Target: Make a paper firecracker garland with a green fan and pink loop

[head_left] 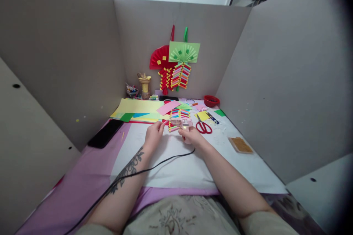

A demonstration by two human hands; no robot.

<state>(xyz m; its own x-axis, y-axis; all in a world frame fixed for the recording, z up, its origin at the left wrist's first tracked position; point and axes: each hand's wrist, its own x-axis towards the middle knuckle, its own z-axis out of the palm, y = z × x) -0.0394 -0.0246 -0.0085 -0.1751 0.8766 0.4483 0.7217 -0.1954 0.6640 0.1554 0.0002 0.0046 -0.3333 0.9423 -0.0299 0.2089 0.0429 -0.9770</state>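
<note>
My right hand (pixel 192 136) is wrapped round a pale pink glue gun (pixel 185 122), its nozzle pointing left and its black cord (pixel 171 158) running across my left forearm. Close to the nozzle, my left hand (pixel 154 134) is closed in a pinch. A small reddish piece shows at its fingertips, too small to name. Just beyond the glue gun lies a strip of coloured paper rolls (pixel 180 113) with yellow ends, partly hidden by the gun and my right hand. Red-handled scissors (pixel 203 125) rest to the right of my right hand.
Coloured paper sheets (pixel 138 107) cover the back left, beside a black phone (pixel 106 134). At right are a red bowl (pixel 211 100), a dark-handled tool (pixel 212 118) and a brown block in a tray (pixel 240 145). Paper fan decorations (pixel 184 53) hang on the grey back panel (pixel 138 25).
</note>
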